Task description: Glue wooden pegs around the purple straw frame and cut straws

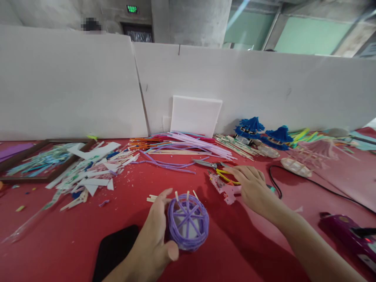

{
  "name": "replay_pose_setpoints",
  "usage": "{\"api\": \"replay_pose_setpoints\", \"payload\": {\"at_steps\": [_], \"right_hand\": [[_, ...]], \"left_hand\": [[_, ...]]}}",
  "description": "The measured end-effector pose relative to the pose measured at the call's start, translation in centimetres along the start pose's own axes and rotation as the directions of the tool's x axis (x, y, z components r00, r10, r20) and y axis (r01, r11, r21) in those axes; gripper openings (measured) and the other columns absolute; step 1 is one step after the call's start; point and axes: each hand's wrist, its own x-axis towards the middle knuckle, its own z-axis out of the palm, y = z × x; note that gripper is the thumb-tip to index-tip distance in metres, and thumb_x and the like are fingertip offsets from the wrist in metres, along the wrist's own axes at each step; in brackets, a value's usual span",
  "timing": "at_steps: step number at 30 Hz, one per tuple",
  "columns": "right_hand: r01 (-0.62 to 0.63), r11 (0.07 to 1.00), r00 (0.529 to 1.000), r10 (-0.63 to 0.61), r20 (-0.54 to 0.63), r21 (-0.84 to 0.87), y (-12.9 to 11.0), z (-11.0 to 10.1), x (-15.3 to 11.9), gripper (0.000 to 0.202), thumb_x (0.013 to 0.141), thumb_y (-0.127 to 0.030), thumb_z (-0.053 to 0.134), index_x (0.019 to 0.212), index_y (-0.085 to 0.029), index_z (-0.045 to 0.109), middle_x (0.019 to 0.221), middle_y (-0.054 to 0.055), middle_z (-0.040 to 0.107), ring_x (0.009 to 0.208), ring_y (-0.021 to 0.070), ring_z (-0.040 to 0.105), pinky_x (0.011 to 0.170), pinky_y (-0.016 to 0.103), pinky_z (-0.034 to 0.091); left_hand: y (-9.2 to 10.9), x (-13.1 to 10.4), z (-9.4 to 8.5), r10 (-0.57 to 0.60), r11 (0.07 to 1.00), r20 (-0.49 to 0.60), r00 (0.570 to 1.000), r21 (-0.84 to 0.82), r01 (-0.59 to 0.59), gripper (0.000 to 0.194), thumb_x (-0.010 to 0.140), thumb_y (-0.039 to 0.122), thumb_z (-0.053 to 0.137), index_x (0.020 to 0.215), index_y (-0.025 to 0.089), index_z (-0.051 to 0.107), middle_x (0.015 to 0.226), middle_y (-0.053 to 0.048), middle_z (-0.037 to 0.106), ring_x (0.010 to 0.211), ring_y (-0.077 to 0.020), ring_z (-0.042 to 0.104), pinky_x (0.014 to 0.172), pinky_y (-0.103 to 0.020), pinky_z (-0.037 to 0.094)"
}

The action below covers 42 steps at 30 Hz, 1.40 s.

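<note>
A round purple piece wound from fuzzy pipe cleaners [188,222], with crossing spokes and pale stick ends at its top, stands tilted toward me. My left hand [155,231] curls round its left side, thumb near the lower rim and fingers partly behind it. On the red table, my right hand [249,184] lies with bent fingers over the yellow handles of pliers [226,177]; their metal jaws point left. Its fingertips are partly hidden. Just under this hand is a pink patterned object [225,190], partly covered, whose kind I cannot make out.
Lilac pipe cleaners [199,145] lie in a bundle ahead. White scraps [96,172] and a brown frame [26,180] are at left. Blue-roofed models [249,127] stand at back right. A black cable [273,168], a purple power strip [349,235] and a dark flat object [116,250] are nearby.
</note>
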Motion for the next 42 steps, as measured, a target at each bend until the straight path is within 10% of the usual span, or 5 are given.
{"api": "replay_pose_setpoints", "payload": {"at_steps": [9, 16, 24, 32, 42], "right_hand": [[0.157, 0.976, 0.943, -0.193, 0.271, 0.151, -7.8, 0.4, 3.4, 0.024, 0.090, -0.030, 0.054, 0.107, -0.014, 0.060, 0.101, 0.015, 0.065, 0.098, 0.0297, 0.054, 0.086, 0.042, 0.038], [0.239, 0.940, 0.867, -0.320, 0.382, 0.245, -7.7, 1.8, 5.4, 0.017, 0.080, -0.010, 0.057, 0.095, -0.014, 0.065, 0.091, 0.011, 0.069, 0.081, 0.0219, 0.063, 0.070, 0.029, 0.041], [0.048, 0.890, 0.982, -0.124, 0.141, 0.453, -7.0, -1.0, 5.1, 0.017, 0.076, -0.008, 0.050, 0.086, -0.016, 0.061, 0.079, 0.004, 0.062, 0.069, 0.0148, 0.056, 0.064, 0.026, 0.044], [-0.013, 0.334, 1.000, -0.022, 0.022, 0.942, -9.3, -1.1, 3.4, 0.003, 0.079, -0.019, 0.058, 0.081, -0.018, 0.059, 0.079, 0.003, 0.066, 0.074, 0.0144, 0.063, 0.068, 0.027, 0.052], [0.031, 0.286, 0.997, 0.059, -0.050, 0.958, -11.4, -0.4, 1.5, 0.016, 0.081, -0.017, 0.062, 0.097, -0.019, 0.061, 0.083, 0.003, 0.070, 0.074, 0.0123, 0.067, 0.068, 0.022, 0.057]], "left_hand": [[0.0, 1.6, 0.0, -0.251, 0.932, -0.201, 0.947, -0.315, 0.180, 0.087, 0.066, 0.089, 0.024, 0.108, 0.019, 0.053, 0.065, -0.001, 0.059, 0.059, -0.0211, 0.057, 0.057, -0.032, 0.047], [1.4, 1.7, 0.3, -0.364, 0.878, -0.120, 0.924, -0.374, 0.298, 0.084, 0.066, 0.089, 0.023, 0.078, 0.016, 0.061, 0.045, 0.003, 0.047, 0.039, -0.0124, 0.043, 0.041, -0.023, 0.038], [2.8, 1.8, 0.9, -0.434, 0.882, -0.118, 0.893, -0.260, 0.394, 0.062, 0.069, 0.077, 0.048, 0.046, 0.021, 0.038, 0.035, 0.007, 0.032, 0.034, -0.0081, 0.031, 0.037, -0.020, 0.025], [2.6, 2.0, 0.8, -0.405, 0.900, 0.021, 0.914, -0.168, 0.402, 0.046, 0.076, 0.059, 0.054, 0.052, 0.021, 0.042, 0.041, 0.007, 0.040, 0.038, -0.0100, 0.039, 0.041, -0.021, 0.032], [2.7, 1.9, 0.5, -0.374, 0.899, 0.164, 0.913, -0.177, 0.400, 0.029, 0.080, 0.034, 0.048, 0.055, 0.021, 0.042, 0.043, 0.006, 0.047, 0.040, -0.0110, 0.047, 0.043, -0.021, 0.037]]}}
